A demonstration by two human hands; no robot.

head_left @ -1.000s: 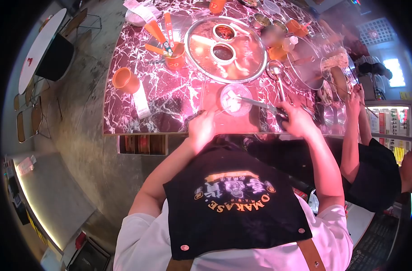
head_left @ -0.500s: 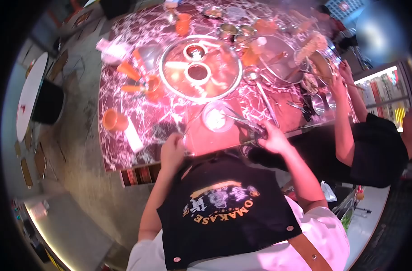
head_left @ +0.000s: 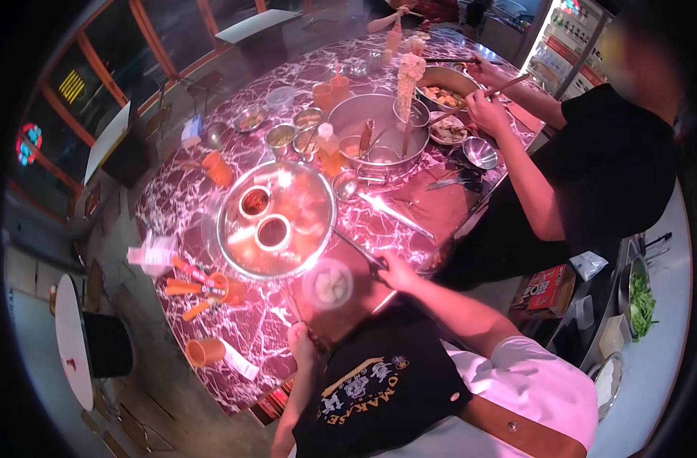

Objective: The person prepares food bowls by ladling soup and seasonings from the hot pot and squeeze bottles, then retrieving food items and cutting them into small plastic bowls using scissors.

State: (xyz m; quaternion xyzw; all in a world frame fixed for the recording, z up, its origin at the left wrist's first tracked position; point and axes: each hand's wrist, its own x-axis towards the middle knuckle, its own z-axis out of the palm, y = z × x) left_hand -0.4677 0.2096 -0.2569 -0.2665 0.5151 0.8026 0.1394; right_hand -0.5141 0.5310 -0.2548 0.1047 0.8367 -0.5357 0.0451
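My right hand [head_left: 398,272] is closed on the dark handle of scissors [head_left: 356,248], whose blades point up and left to the rim of the big round pot [head_left: 329,183]. Low at the table's front edge, my left hand [head_left: 303,342] is closed around a thin, narrow utensil [head_left: 293,304] pointing upward; its kind is unclear. Between my hands stands a clear bowl [head_left: 309,284] with several pale round balls [head_left: 333,284]. Two cups of dark sauce [head_left: 272,231] sit in the pot's broth.
To the right, a co-worker's hands [head_left: 490,111] hold long sticks over a pan of food [head_left: 444,95]. A tall stockpot [head_left: 364,114] holds ladles. Orange-handled utensils [head_left: 182,288], an orange cup [head_left: 205,353] and a sauce bottle [head_left: 330,153] stand on the marbled table.
My view has turned to the right and lifted. My right hand has brought the scissors from over the bowl to the pot's rim. The narrow utensil in my left hand shows more clearly.
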